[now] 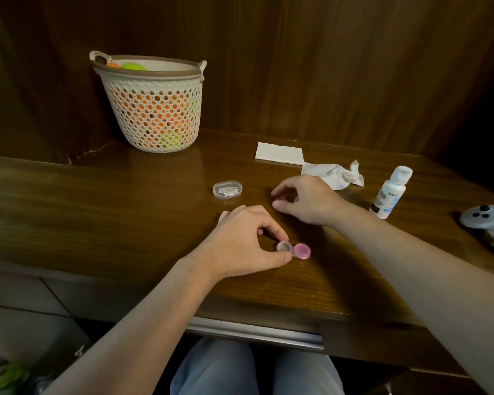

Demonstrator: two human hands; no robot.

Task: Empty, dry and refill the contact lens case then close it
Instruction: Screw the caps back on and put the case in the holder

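Note:
The contact lens case (pixel 294 250) lies on the wooden table (pixel 126 212) near its front edge. Its left well is uncapped and clear, its right well wears a pink cap. My left hand (pixel 246 238) pinches the case at the uncapped well between thumb and fingers. My right hand (pixel 305 199) is farther back and pinches a loose pink cap (pixel 280 199) at the table surface. A white solution bottle (pixel 389 192) stands to the right of that hand. A crumpled tissue (pixel 335 173) and a folded tissue (pixel 279 153) lie behind it.
A small clear plastic box (pixel 227 190) sits behind my left hand. A cream mesh basket (pixel 154 104) with orange and green balls stands at the back left. A grey game controller (pixel 489 223) lies at the right edge. Wooden panels wall the back.

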